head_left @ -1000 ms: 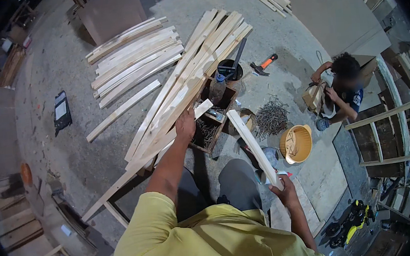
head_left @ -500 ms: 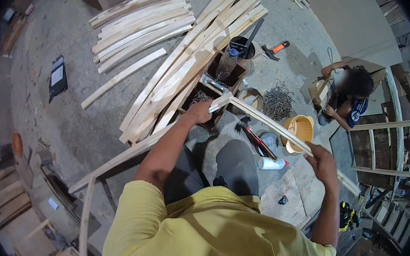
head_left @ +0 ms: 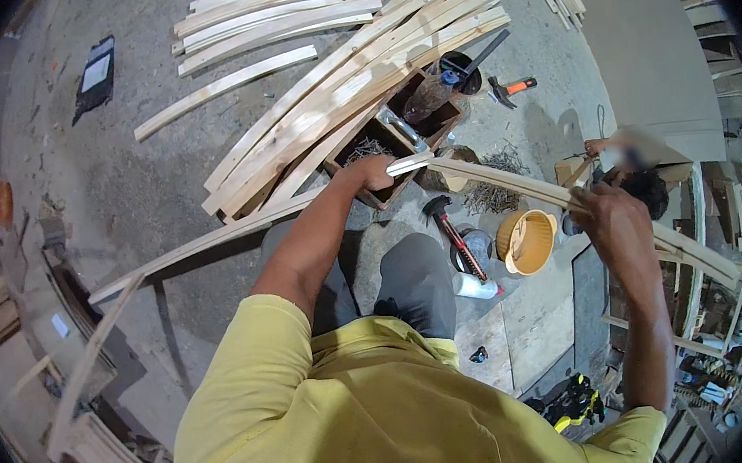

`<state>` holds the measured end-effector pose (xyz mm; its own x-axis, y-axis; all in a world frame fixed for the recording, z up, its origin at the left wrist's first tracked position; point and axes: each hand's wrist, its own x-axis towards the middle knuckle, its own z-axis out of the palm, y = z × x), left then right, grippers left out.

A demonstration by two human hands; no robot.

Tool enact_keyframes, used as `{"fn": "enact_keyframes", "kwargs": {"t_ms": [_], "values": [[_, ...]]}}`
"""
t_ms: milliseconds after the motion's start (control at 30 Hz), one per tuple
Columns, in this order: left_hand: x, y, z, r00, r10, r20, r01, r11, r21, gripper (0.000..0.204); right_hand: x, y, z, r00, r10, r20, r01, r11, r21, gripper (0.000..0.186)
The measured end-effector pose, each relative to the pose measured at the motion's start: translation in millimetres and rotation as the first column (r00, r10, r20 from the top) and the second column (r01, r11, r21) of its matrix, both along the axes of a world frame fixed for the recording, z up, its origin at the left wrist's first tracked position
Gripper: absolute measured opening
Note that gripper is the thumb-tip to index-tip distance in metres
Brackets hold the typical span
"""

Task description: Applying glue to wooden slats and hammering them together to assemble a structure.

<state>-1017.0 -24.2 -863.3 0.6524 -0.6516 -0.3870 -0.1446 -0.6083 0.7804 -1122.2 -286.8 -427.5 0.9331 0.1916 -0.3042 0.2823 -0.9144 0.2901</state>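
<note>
In front of me is a frame of pale wooden strips, two of them meeting at a corner beyond my knees. My left hand (head_left: 373,172) is closed around the left strip (head_left: 204,243) just beside that corner, above a wooden box of nails (head_left: 359,179). My right hand (head_left: 614,215) grips the right strip (head_left: 508,181) partway along its length, with the fingers wrapped over it. The strip runs on past this hand to the right. At the far left, another strip (head_left: 92,370) joins the left one and runs toward me.
Boards (head_left: 349,83) lie stacked beyond the box. A claw hammer (head_left: 460,239), white bottle (head_left: 476,286) and yellow basket (head_left: 526,243) stand near my knees; a nail pile (head_left: 498,194) lies behind. An orange-handled hammer (head_left: 513,88) rests farther off. A person (head_left: 640,181) crouches at the right.
My right hand has moved up and to the right, raising the right strip with it. My left hand keeps its hold near the corner. The whole view has shifted somewhat.
</note>
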Motion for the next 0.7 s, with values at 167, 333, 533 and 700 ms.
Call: {"fn": "enact_keyframes", "kwargs": {"t_ms": [167,333,533,700], "values": [[10,-1,0,0.989,-0.032,-0.143,0.033,0.999,0.008,0.043,28,33,4,0.990,0.138,-0.030,-0.140,0.984,-0.106,0.024],[7,4,8,0.992,0.001,-0.129,-0.006,0.999,-0.041,0.041,51,67,8,0.975,0.214,-0.051,-0.220,0.964,-0.147,0.028],[4,6,15,0.993,0.022,-0.115,-0.026,0.999,-0.034,0.037,65,110,11,0.952,0.285,-0.111,-0.305,0.912,-0.274,0.013],[-1,7,17,0.997,0.050,0.055,-0.045,0.995,-0.084,0.041,64,140,9,0.946,0.282,-0.162,-0.322,0.885,-0.337,0.004]]}}
